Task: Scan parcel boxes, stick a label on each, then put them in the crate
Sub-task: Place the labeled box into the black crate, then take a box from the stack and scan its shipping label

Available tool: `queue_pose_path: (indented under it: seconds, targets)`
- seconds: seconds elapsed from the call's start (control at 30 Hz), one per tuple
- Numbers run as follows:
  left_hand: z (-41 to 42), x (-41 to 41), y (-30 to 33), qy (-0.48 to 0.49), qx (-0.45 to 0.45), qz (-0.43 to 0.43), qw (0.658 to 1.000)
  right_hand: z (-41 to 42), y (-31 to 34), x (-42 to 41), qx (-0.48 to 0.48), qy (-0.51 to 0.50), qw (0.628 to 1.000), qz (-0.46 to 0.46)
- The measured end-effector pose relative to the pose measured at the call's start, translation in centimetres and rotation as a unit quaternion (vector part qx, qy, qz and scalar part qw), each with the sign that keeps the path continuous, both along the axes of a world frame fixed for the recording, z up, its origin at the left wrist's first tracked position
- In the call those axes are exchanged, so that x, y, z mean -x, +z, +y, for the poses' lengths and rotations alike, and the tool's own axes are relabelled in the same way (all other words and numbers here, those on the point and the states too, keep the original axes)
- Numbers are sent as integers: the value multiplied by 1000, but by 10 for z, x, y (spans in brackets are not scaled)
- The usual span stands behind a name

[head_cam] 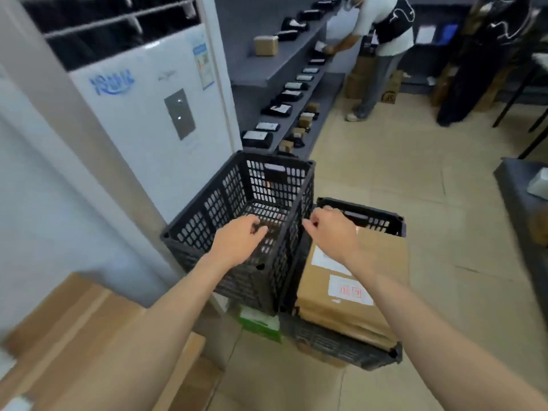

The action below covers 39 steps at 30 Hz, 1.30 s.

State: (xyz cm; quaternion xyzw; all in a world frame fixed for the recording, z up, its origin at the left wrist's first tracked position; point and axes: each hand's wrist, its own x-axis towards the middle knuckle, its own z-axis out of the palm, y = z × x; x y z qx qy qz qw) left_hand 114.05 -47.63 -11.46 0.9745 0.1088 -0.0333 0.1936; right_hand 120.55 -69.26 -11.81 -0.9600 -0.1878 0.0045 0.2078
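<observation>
L hand (240,237) over empty black crate (207,229), fingers loosely curled, holding nothing. R hand (333,229) beside crate, above labelled parcel box (382,262); grip unclear.

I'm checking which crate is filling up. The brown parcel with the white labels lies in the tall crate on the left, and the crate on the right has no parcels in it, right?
Not quite. The head view shows the brown parcel lying on the low right crate, under the right hand. The tall left crate shows no parcels.
</observation>
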Motion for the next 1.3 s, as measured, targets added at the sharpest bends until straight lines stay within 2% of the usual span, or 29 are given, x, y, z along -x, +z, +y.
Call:
queue_pose_path:
  seconds: [0.1, 0.23, 0.5, 0.67, 0.73, 0.93, 1.1, 1.3]
  targets:
    - [64, 48, 21, 46, -64, -6, 997, 84, 20, 16, 27, 134, 990, -26]
    - [145, 148, 37, 155, -102, 3, 983, 191, 32, 71, 36, 288, 955, -55]
    - [237, 399, 58, 344, -152, 19, 926, 351, 47, 254, 55, 496, 864, -71]
    - [262, 552, 63, 438, -136, 17, 889, 415, 52, 392, 62, 562, 816, -118]
    - [268, 612, 63, 471, -115, 9, 874, 436, 51, 447, 58, 587, 800, -108]
    - [282, 760, 61, 511, -149, 44, 846, 485, 48, 586, 42, 633, 769, -77]
    - [302, 835, 51, 550, -107, 25, 828, 520, 49, 656, 42, 653, 753, -72]
    - [340, 869, 23, 573, -73, 43, 815, 565, 28, 686, 64, 663, 743, -65]
